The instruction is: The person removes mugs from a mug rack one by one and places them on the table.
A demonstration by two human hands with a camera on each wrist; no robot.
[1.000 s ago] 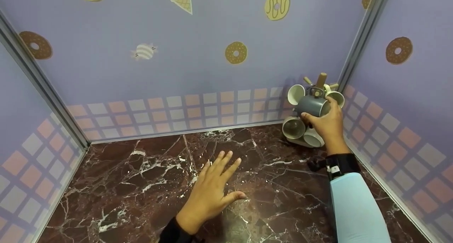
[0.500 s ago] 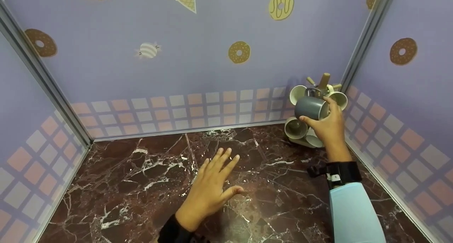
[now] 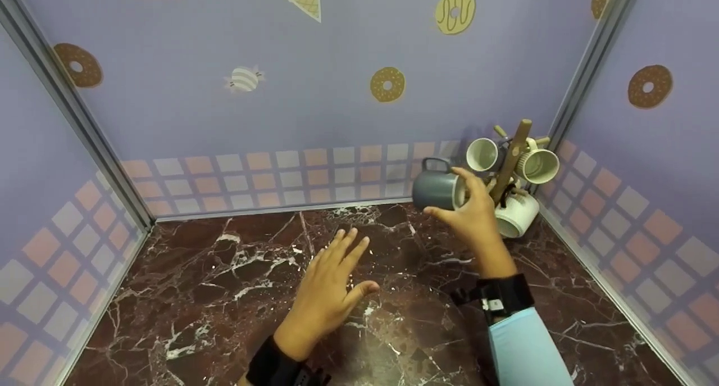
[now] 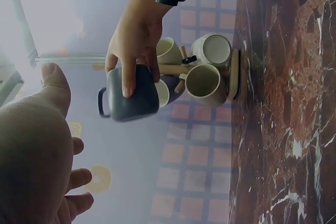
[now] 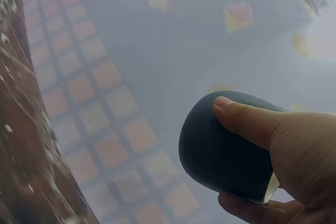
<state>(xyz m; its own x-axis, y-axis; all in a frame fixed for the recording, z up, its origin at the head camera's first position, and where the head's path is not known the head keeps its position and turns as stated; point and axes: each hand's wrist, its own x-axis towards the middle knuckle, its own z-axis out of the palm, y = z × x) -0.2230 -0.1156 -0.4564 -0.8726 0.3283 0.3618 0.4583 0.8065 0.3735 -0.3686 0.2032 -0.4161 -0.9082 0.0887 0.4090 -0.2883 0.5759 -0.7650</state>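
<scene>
A dark blue-grey mug (image 3: 435, 189) lies sideways in the air, its handle upward and its pale mouth toward the palm. My right hand (image 3: 474, 214) grips it around the rim end, thumb on one side and fingers on the other. In the right wrist view the mug's rounded bottom (image 5: 215, 140) points away from the hand. Just right of it stands a wooden mug tree (image 3: 512, 161), apart from the held mug. My left hand (image 3: 323, 287) is spread over the marbled tabletop (image 3: 236, 318), fingers straight and thumb out, holding nothing.
Several mugs hang on the tree: a light one (image 3: 482, 154) at upper left, a cream one (image 3: 542, 166) at upper right, a white one (image 3: 519, 212) below. The left wrist view shows the tree's base (image 4: 234, 74). Purple walls (image 3: 314, 105) close the back and sides.
My right hand has taken the blue-grey mug off the tree and carried it left, clear of the other mugs. The left hand stays nearly in place, and the view has shifted slightly.
</scene>
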